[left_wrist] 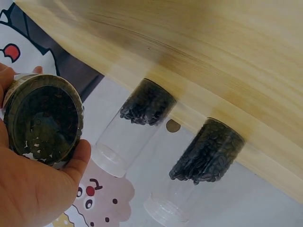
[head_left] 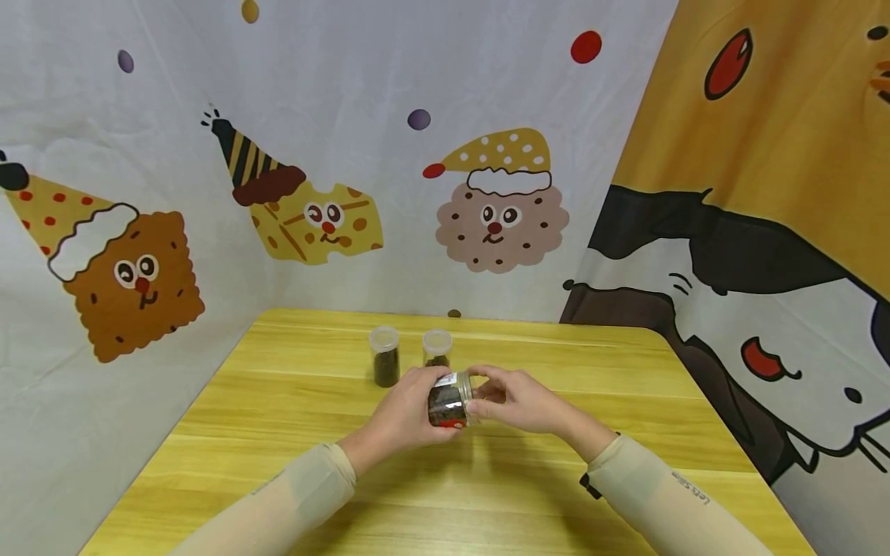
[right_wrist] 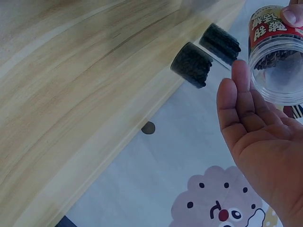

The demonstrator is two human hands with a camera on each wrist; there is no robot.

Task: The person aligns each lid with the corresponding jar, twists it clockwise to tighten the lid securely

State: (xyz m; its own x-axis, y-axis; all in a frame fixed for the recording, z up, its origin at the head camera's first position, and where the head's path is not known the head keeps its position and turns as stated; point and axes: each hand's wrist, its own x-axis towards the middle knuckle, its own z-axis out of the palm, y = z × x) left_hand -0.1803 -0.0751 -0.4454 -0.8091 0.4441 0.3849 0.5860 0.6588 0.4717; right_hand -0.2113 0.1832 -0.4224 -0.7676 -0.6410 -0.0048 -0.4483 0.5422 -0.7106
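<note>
My left hand (head_left: pixel 410 409) grips a clear jar (head_left: pixel 446 403) of dark seeds around its body. The jar lies tipped on its side above the table, its mouth end toward the right; a red label with white characters shows in the right wrist view. At that end my right hand (head_left: pixel 518 400) holds the clear lid (right_wrist: pixel 279 71), thumb and fingers spread across its rim. Whether the lid is loose from the neck cannot be told. Behind the hands stand two clear capped jars, a left one (head_left: pixel 385 367) and a right one (head_left: pixel 437 357), both partly filled with dark seeds.
The wooden table (head_left: pixel 278 401) ends at a cloth backdrop (head_left: pixel 389 286) printed with cartoon food figures. The two standing jars are close behind the left hand, the right one partly hidden by it.
</note>
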